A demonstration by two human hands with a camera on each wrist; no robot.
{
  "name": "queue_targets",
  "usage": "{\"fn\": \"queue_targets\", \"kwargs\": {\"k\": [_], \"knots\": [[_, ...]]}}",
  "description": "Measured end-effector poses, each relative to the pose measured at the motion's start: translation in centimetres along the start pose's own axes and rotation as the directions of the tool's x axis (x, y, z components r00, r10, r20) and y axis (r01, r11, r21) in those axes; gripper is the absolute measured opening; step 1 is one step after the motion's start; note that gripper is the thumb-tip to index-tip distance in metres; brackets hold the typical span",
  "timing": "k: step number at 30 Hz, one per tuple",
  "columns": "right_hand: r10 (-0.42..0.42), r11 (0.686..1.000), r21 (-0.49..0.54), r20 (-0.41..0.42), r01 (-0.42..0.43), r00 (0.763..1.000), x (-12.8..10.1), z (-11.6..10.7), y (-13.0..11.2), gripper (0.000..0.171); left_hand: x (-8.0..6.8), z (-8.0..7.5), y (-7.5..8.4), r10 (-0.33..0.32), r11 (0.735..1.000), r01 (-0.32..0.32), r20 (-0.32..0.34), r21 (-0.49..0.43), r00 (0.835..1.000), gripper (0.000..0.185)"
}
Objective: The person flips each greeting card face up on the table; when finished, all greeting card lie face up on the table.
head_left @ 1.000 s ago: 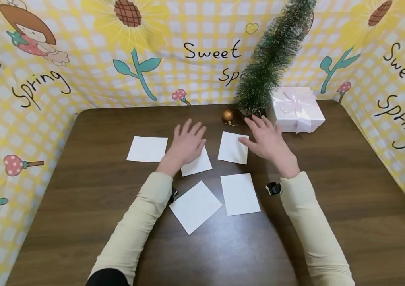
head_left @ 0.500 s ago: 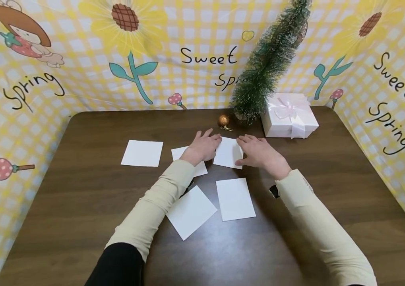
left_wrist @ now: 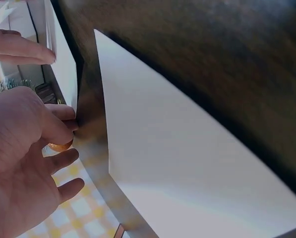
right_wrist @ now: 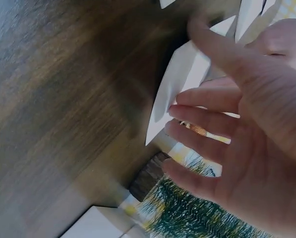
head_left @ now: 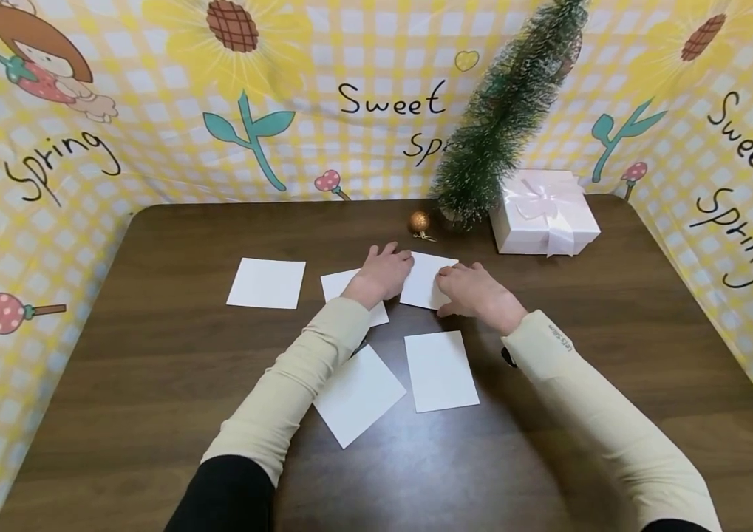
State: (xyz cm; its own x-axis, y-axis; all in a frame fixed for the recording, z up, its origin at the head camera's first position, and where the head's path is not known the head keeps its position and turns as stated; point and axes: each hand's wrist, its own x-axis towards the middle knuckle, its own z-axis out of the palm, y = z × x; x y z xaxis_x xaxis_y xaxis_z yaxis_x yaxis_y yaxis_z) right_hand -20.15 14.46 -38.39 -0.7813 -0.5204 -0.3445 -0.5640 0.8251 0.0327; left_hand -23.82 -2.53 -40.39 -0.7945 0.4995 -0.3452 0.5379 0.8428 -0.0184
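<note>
White card point(head_left: 424, 281) between hands point(head_left: 386, 272) point(head_left: 476, 290), cloth point(head_left: 389, 44) reading "Sweet Spring"

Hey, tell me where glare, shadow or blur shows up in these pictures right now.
Head view: pale glare on the wood-grain table near the bottom, a soft shadow beside the cream right sleeve; left wrist view: a dark shadow along the nearest white card; right wrist view: on the right hand, the thumb tip looks blurred.

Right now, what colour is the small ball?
Orange-gold; the ball shows best in the head view.
</note>
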Motion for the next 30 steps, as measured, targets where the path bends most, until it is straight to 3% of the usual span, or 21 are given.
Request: {"fn": "queue_targets", "kwargs": {"k": [8,13,17,20,25,27,30], "knots": [[-0.106,0.992,0.055,-0.126,0.113,0.986,-1.2,0.0,0.5,0.006,-0.1,0.0,0.0,0.024,1.000,-0.025,-0.030,-0.001,0.999,0.049],[-0.164,0.985,0.010,-0.266,0.173,0.950,-1.9,0.0,1.3,0.023,-0.3,0.5,-0.6,0.064,0.996,-0.068,-0.078,-0.054,0.995,0.045],[-0.166,0.986,-0.058,-0.396,0.156,0.903,-2.3,-0.4,2.3,0.014,-0.5,0.6,-1.2,0.096,0.987,-0.115,-0.167,-0.111,0.981,0.039],[-0.157,0.987,-0.085,-0.452,0.133,0.878,-2.4,-1.0,2.9,0.009,-0.9,0.3,-1.2,0.106,0.975,-0.153,-0.266,-0.159,0.958,0.038],[-0.137,0.990,-0.085,-0.481,0.109,0.866,-2.6,-1.9,3.2,0.012,-1.6,-0.1,-0.7,0.084,0.935,-0.233,-0.471,-0.268,0.878,0.017],[-0.130,0.991,-0.045,-0.491,0.124,0.861,-2.6,-2.1,3.4,0.011,-1.8,-0.2,-0.7,0.061,0.911,-0.261,-0.522,-0.319,0.851,0.011],[-0.079,0.980,0.118,-0.512,0.161,0.856,-2.5,-2.4,3.7,0.015,-2.2,-0.4,-0.8,0.023,0.866,-0.292,-0.549,-0.407,0.835,0.017]]}}
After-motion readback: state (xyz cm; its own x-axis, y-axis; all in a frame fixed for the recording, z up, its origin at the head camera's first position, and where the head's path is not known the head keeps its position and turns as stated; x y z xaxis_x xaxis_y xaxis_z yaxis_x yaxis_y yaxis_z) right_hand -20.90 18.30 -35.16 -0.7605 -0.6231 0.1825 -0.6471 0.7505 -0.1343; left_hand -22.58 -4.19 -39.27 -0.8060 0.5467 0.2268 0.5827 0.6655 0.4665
